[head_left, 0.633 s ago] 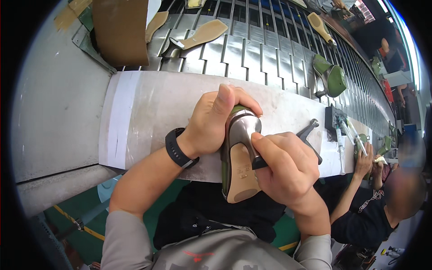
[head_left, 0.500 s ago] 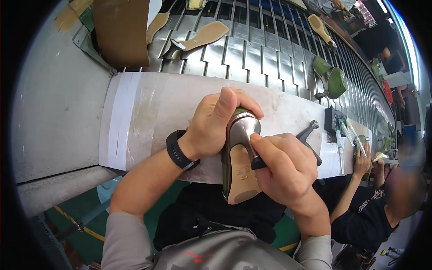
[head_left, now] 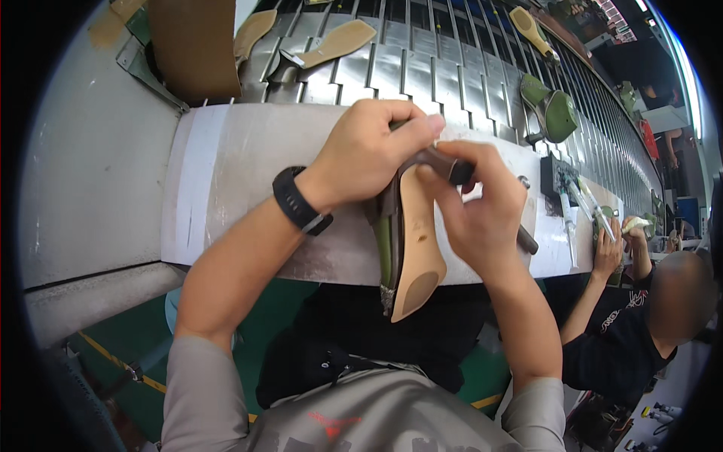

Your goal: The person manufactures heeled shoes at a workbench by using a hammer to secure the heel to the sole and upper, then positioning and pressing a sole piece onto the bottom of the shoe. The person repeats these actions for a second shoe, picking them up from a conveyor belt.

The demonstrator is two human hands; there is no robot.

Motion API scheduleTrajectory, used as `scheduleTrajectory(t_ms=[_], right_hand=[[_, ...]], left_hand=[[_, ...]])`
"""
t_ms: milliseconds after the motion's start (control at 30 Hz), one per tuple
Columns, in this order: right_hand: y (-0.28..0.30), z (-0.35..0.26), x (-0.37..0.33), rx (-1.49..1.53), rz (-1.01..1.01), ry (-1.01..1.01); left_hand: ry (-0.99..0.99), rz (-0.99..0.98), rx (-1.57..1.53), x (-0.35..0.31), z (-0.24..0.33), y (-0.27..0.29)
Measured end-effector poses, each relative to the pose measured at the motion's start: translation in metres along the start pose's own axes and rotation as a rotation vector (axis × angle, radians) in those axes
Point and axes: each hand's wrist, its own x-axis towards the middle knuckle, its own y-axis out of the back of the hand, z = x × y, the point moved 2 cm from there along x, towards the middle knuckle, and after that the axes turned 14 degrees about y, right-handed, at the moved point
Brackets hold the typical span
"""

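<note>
I hold a high-heeled shoe [head_left: 418, 241] with its tan sole turned up and its toe towards me, past the table's near edge. Green shows along its left side. My left hand [head_left: 369, 154] is closed round the heel end, thumb laid across it. My right hand [head_left: 486, 203] grips the dark heel [head_left: 440, 162] from the right, fingers curled round it; the tip of the heel points right. Both hands hide much of the back of the shoe. Close beyond my right hand lies a hammer [head_left: 527, 239], mostly covered by that hand.
On the metal slat conveyor [head_left: 422, 75] beyond the table lie tan-soled shoes [head_left: 335, 44] and a green pair [head_left: 559, 117]. A dark holder [head_left: 557, 177] with syringes [head_left: 578, 197] stands at the right. A co-worker [head_left: 602, 324] works there. Brown cardboard [head_left: 194, 53] stands far left.
The shoe has turned, so its heel now points right instead of towards me. Both hands have moved slightly away from me; my right hand has come round the heel.
</note>
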Motion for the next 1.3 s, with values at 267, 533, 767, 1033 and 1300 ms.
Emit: scheduleTrajectory(t_ms=[267,533,767,1033,1300], right_hand=[[0.003,0.028,-0.014,0.695,-0.208,-0.759],[-0.013,0.024,0.0,0.636,-0.342,-0.662],[-0.019,0.02,-0.019,0.737,-0.19,-0.699],[-0.014,0.005,-0.009,0.869,-0.325,-0.88],[-0.016,0.005,-0.024,0.945,-0.288,-1.014]], left_hand=[[0.047,0.118,0.113,0.01,0.0,-0.012],[0.041,0.129,0.064,0.01,-0.004,-0.007],[0.036,0.123,0.039,0.006,0.002,-0.007],[0.021,0.163,0.032,0.005,-0.005,-0.007],[-0.015,0.155,0.006,0.001,0.003,-0.004]])
